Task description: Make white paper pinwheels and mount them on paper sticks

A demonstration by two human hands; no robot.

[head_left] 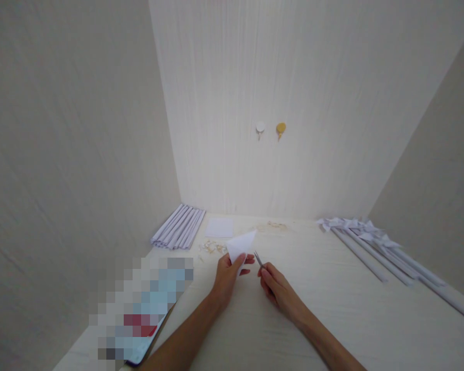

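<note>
My left hand (229,276) holds a folded white paper triangle (242,244) by its lower corner, above the pale tabletop (332,314). My right hand (277,286) is just to the right of it and grips small metal scissors (258,258), whose tip points up toward the paper's lower edge. Tip and paper are close; I cannot tell if they touch. Small paper scraps (212,247) lie on the table just behind my left hand.
A bundle of white paper rolls (180,226) lies at the back left by the wall. A flat white paper square (219,227) sits beside it. Several paper pinwheels on white sticks (375,242) lie at the right. A blurred flat object (143,309) is at the front left. Two wall hooks (270,129) hang above.
</note>
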